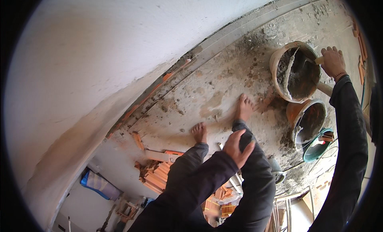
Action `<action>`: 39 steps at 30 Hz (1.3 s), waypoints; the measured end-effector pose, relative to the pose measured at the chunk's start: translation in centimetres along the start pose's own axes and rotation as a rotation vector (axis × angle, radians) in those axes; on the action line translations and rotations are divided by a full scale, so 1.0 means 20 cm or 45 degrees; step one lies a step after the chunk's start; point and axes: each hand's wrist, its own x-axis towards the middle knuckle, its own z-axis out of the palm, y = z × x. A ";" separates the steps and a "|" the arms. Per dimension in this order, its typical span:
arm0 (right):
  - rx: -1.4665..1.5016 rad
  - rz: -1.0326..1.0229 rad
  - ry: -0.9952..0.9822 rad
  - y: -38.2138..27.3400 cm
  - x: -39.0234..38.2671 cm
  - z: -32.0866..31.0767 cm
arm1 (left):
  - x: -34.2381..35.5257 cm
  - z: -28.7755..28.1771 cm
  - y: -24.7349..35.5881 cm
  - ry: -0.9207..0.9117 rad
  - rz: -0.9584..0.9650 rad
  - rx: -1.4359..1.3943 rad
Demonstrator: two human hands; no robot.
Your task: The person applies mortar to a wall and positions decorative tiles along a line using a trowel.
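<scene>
My right hand [333, 63] is closed round the wooden handle of a trowel [318, 61]. Its metal end reaches into a large round bucket [274, 68], where the blade is hard to make out. Grey mortar [283, 66] lies inside, and a pale, mortar-caked strip crosses the opening. My left hand [238, 149] rests on my trousered leg, thumb and fingers apart, holding nothing. Just below the large bucket is a smaller orange bucket [294, 110], its rim smeared with mortar.
A thick wooden handle [325, 88] sticks out beside the large bucket. Near the orange bucket lies a green basin [310, 153] with brick-coloured pieces. Stacked bricks [158, 176] stand behind my bare feet [244, 107]. A pale wall [99, 52] borders the dirty floor [191, 100] on the left.
</scene>
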 end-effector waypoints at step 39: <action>0.609 0.317 0.180 -0.68 -0.90 0.30 | 1.28 -0.05 -0.09 -0.054 0.659 -0.138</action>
